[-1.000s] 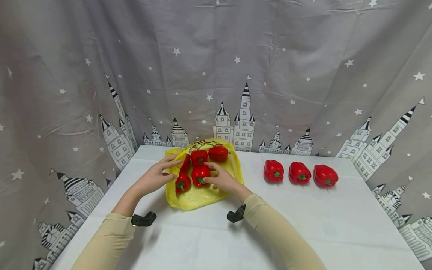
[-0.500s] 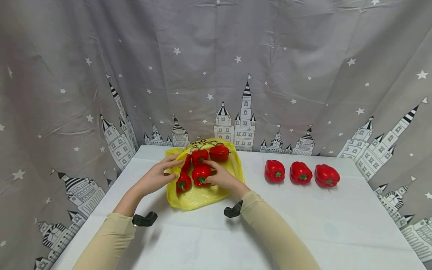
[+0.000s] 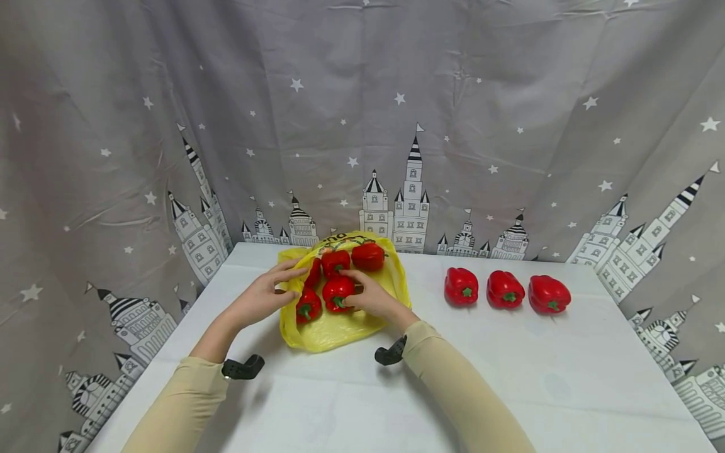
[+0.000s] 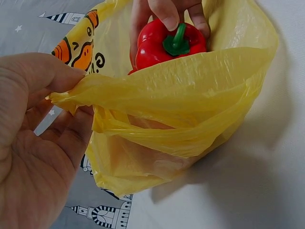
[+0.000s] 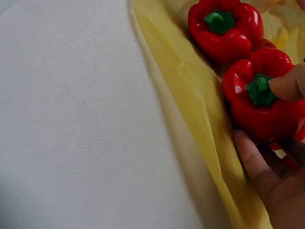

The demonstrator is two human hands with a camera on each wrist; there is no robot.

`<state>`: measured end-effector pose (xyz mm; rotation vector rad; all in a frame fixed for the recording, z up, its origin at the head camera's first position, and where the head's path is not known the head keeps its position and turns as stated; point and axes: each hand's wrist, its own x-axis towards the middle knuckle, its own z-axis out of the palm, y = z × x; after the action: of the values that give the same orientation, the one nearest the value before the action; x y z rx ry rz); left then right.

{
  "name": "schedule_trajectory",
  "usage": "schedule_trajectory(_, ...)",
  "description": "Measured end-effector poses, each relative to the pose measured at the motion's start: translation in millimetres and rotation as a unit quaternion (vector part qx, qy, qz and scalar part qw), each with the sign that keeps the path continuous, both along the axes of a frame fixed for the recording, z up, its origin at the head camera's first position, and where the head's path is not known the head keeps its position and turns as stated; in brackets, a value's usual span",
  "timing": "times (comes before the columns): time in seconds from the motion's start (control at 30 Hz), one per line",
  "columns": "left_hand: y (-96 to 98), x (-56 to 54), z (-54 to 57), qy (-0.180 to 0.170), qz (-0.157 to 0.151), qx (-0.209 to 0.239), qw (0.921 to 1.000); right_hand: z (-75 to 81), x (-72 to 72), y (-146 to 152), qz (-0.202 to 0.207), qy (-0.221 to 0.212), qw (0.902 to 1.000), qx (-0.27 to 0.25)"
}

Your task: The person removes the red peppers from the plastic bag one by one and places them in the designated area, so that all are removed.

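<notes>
A yellow plastic bag (image 3: 331,338) lies on its side with its mouth facing me, and several red bell peppers are inside it. My left hand (image 3: 262,301) is at the bag's left rim; the left wrist view shows its thumb and fingers pinching the bag's edge (image 4: 76,93). Inside the mouth, my right hand (image 3: 378,301) grips a red bell pepper (image 3: 335,290) with a green stem. In the right wrist view the thumb is on top of this pepper (image 5: 252,117), beside its stem, and fingers are at its side. Another pepper (image 5: 226,40) touches it.
Three more red bell peppers, the nearest of them a pepper (image 3: 461,287) right of the bag, stand in a row on the white tablecloth (image 3: 510,371). Behind the table hangs a grey curtain (image 3: 340,113) with stars and castles.
My right wrist and forearm have shifted slightly left, while the right hand stays on the same bell pepper. The left hand and the bag look nearly unchanged.
</notes>
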<state>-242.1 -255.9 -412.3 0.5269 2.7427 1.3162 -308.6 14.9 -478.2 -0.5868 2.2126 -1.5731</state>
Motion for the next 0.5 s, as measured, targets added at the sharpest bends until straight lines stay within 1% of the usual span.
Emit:
schedule_trajectory(0.13,-0.8,-0.5,-1.8,0.005,0.0,-0.006,1.0,-0.6,0.5,1.6,-0.007,0.007,0.9998,0.016)
schedule_trajectory(0.2,-0.7,-0.3,-2.1,0.007,0.0,-0.007,0.9999,-0.4,1.0,2.3,-0.01,0.003,0.9999,0.011)
schedule_trajectory(0.43,0.2,-1.0,-2.4,0.005,0.001,-0.005,1.0,0.1,3.3,7.3,0.001,-0.024,0.9985,-0.049)
schedule_trajectory(0.5,0.4,-1.5,-2.4,0.005,0.001,-0.007,1.0,0.5,4.0,10.3,0.008,-0.023,0.9983,-0.053)
